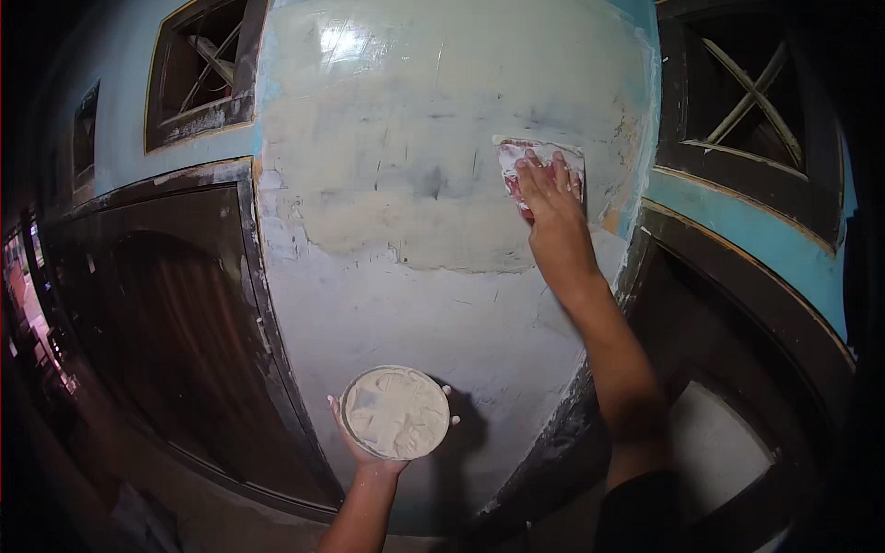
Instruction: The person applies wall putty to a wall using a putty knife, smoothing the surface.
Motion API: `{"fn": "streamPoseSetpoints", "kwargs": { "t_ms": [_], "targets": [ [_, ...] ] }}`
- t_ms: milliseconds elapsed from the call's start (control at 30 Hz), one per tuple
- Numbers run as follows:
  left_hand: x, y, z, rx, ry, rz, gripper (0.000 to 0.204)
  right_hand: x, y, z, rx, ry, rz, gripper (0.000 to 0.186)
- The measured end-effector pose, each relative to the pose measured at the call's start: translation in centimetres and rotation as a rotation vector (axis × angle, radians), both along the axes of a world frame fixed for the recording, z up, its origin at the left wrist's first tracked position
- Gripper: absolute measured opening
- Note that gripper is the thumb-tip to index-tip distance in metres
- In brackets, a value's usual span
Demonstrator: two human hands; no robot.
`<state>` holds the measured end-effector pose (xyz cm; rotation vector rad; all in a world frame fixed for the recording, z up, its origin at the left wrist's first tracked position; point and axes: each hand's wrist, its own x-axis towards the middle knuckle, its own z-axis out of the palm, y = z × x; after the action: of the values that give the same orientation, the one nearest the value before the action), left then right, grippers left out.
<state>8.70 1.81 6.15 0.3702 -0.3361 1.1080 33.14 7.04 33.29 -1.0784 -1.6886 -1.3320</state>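
Observation:
My left hand (371,453) supports a round, shallow container (446,415) from below, with fingertips showing around its sides. Pale, creamy putty (396,413) with an uneven surface fills it. Higher up and to the right, my right hand (560,221) presses a flat, squarish putty spreader (575,166) against the wall (415,318). That spreader is reddish and smeared with white putty; my fingers lie over its face. Around it the upper wall has a damp-looking cream coat with dark smudges, ending in a ragged edge above a paler, greyish lower part.
A dark wooden door (138,341) stands at the left and another dark door (728,359) at the right. Above them are dark-framed openings, the right one (756,92) with crossed bars. Light-blue paint (737,221) covers the neighbouring walls.

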Motion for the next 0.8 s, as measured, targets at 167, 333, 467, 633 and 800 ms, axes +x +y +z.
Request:
{"fn": "streamPoseSetpoints", "kwargs": {
  "t_ms": [167, 333, 467, 633, 800],
  "targets": [
    [0.1, 0.5, -0.3, 0.011, 0.002, 0.003, 0.106, 3.2, -1.1, 11.8, 0.267, 0.104, 0.082, 0.057],
    [0.1, -0.3, 0.7, -0.034, -0.037, 0.013, 0.099, 7.6, 1.1, 16.4, 0.214, 0.134, -0.034, 0.066],
    [-0.2, -0.1, 0.2, -0.001, 0.013, 0.032, 0.106, 5.6, 1.6, 8.8, 0.14, 0.151, 0.009, 0.067],
    [-0.1, 0.0, -0.4, 0.014, 0.011, 0.014, 0.105, 2.8, -1.1, 3.3, 0.004, 0.138, 0.11, 0.058],
    [-0.1, 0.1, -0.4, -0.001, -0.028, -0.013, 0.105, 2.3, -0.3, 13.0, 0.222, 0.077, 0.153, 0.064]
  ]
}}
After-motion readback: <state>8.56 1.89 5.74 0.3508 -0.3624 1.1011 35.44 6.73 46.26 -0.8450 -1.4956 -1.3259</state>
